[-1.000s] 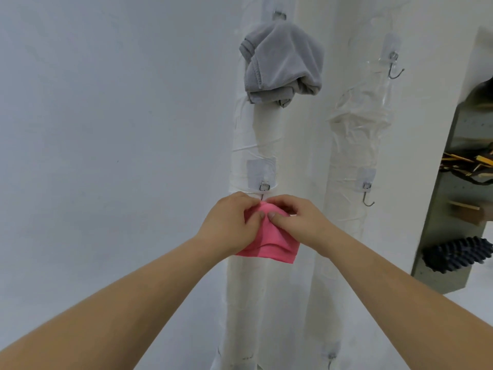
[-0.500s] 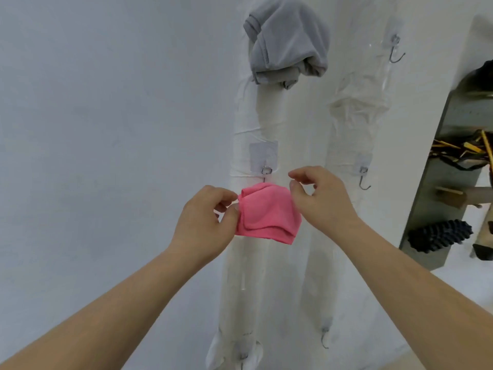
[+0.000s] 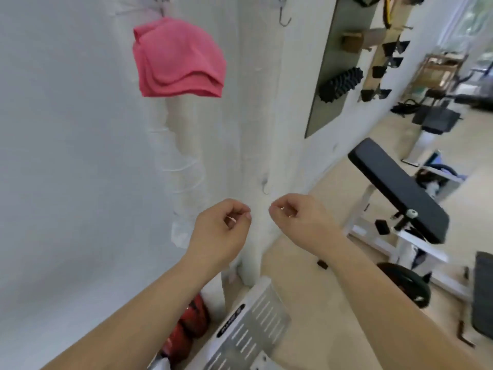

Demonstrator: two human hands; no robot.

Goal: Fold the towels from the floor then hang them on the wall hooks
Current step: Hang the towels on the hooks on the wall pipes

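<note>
A folded pink towel hangs from a wall hook on the left wrapped white pipe, at the upper left. To its right an empty metal hook sticks out of the second pipe, and another small hook sits lower on that pipe. My left hand and my right hand are side by side well below the towel, fingers curled in, holding nothing. No towel on the floor is in view.
A black padded weight bench on a white frame stands at the right with a weight plate beside it. A grey wall board carries a black spiky roller. A red object and a white slotted panel lie below my arms.
Both hands let go of the pink towel, which now hangs on the hook, and dropped down. My view swung down and to the right, so the grey towel left the frame.
</note>
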